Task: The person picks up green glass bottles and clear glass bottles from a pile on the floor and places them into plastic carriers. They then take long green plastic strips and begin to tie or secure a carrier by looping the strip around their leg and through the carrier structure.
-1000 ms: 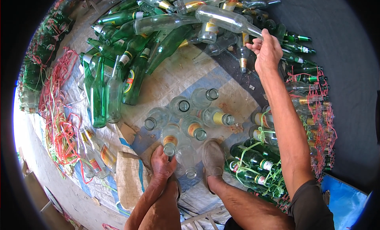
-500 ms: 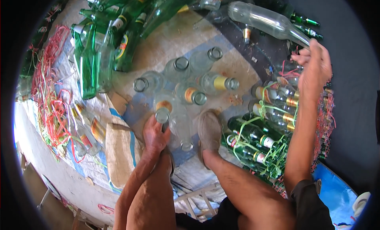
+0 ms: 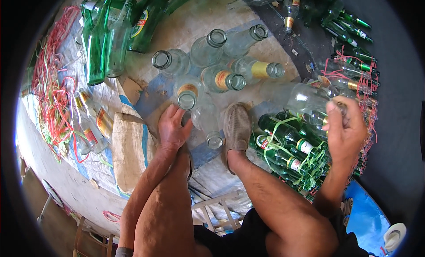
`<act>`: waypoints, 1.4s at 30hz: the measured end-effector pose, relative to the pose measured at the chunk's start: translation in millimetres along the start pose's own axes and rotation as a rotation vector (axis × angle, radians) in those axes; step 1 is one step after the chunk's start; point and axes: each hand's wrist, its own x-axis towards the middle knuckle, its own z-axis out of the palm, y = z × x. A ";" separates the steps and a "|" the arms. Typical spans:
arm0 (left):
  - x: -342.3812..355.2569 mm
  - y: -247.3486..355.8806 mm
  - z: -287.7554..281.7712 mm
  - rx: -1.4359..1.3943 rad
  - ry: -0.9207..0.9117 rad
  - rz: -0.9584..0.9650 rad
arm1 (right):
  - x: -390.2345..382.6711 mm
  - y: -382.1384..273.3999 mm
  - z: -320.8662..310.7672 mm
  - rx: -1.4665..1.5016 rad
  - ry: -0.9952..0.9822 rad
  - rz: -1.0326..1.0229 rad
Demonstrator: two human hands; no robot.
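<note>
My right hand (image 3: 347, 128) grips a clear glass bottle (image 3: 305, 97) by its neck, the body pointing left and smeared by motion. Between and ahead of my feet stands a cluster of clear glass bottles (image 3: 208, 53), their mouths facing up toward me; some carry yellow or orange neck labels. Beside the nearest labelled bottle (image 3: 187, 89) rests my left hand (image 3: 172, 128), thumb and fingers apart, the fingertips close to the glass; whether they touch it I cannot tell. Another clear bottle (image 3: 210, 119) stands between that hand and my right shoe.
Green bottles (image 3: 98, 49) lie heaped at the far left. Green bottles tied with light-green string (image 3: 283, 146) sit right of my shoe (image 3: 236, 128). Red string (image 3: 48, 88) tangles along the left side, near a folded woven sack (image 3: 130, 159). More bottles lie at the far right.
My right hand has brought the clear bottle down and nearer, over the cluster's right side. The left hand's fingers have loosened beside the labelled bottle. The view has shifted slightly.
</note>
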 end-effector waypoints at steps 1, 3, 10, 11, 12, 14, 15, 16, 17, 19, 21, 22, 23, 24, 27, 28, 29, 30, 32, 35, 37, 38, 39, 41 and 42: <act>-0.1 -0.5 0.9 -0.001 0.003 0.001 | -6.6 -1.4 2.7 -0.005 -0.029 -0.013; -0.9 -0.7 1.4 -0.003 0.003 0.000 | -16.1 -4.6 9.9 0.005 -0.066 -0.049; -1.6 -0.1 0.7 -0.001 -0.003 -0.008 | -25.0 -21.1 52.3 0.041 -0.184 -0.231; -1.5 -0.2 0.6 0.000 -0.004 -0.008 | -27.2 -23.4 60.4 0.073 -0.182 -0.247; -1.9 -0.7 1.2 0.000 -0.005 -0.010 | -26.7 -24.5 66.0 0.071 -0.197 -0.292; -2.1 -1.6 1.1 -0.022 -0.005 -0.026 | -27.1 -22.5 75.6 0.081 -0.225 -0.377; -2.5 -2.2 0.7 -0.021 -0.005 -0.028 | -29.0 -23.8 77.6 0.082 -0.255 -0.357; -2.1 -2.0 0.8 -0.012 -0.012 -0.023 | -29.4 -24.5 80.7 0.076 -0.263 -0.349; -1.7 -1.8 0.9 -0.004 -0.020 -0.019 | -29.7 -24.6 83.5 0.069 -0.271 -0.340; -1.1 -1.0 1.1 -0.010 -0.019 -0.024 | -33.5 -20.5 88.7 0.087 -0.284 -0.317; -1.3 -1.1 1.3 -0.015 -0.017 -0.029 | -34.5 -19.6 92.1 0.105 -0.298 -0.294; -2.4 -1.6 1.6 -0.025 -0.020 -0.042 | -34.1 -19.8 93.8 0.102 -0.279 -0.314; -3.3 -2.1 2.0 -0.035 -0.023 -0.054 | -33.6 -19.9 94.8 0.099 -0.259 -0.333; -3.8 -2.8 2.4 -0.035 -0.024 -0.056 | -32.5 -21.1 94.1 0.100 -0.261 -0.333; -3.5 -5.6 3.1 -0.027 -0.024 -0.053 | -27.7 -23.7 94.4 0.042 -0.261 -0.399; -2.7 -4.8 2.7 -0.022 -0.020 -0.043 | -25.8 -22.8 96.1 0.047 -0.247 -0.435; -2.2 -4.0 2.4 -0.018 -0.017 -0.034 | -24.9 -22.5 96.9 0.052 -0.232 -0.471; -2.7 -3.4 2.6 -0.019 -0.017 -0.034 | -25.6 -22.8 96.3 0.051 -0.232 -0.470; -4.2 -3.5 3.5 -0.009 -0.021 -0.042 | -27.3 -23.0 96.3 0.036 -0.255 -0.430; -2.2 -4.9 4.8 -0.040 0.002 -0.026 | -26.9 -28.0 96.7 0.062 -0.306 -0.356; -3.2 -4.0 3.8 -0.038 -0.007 -0.032 | -27.0 -28.7 96.9 0.059 -0.320 -0.346; -3.3 -3.7 3.4 -0.034 -0.016 -0.038 | -26.6 -28.7 96.9 0.056 -0.335 -0.336; -3.1 -3.6 3.2 -0.036 -0.015 -0.035 | -26.3 -28.0 97.2 0.053 -0.332 -0.337; -4.1 -2.7 2.8 -0.038 -0.025 -0.043 | -26.7 -25.7 98.2 0.023 -0.340 -0.377; -3.8 -2.8 3.3 -0.039 -0.026 -0.043 | -26.2 -25.2 98.4 0.021 -0.340 -0.376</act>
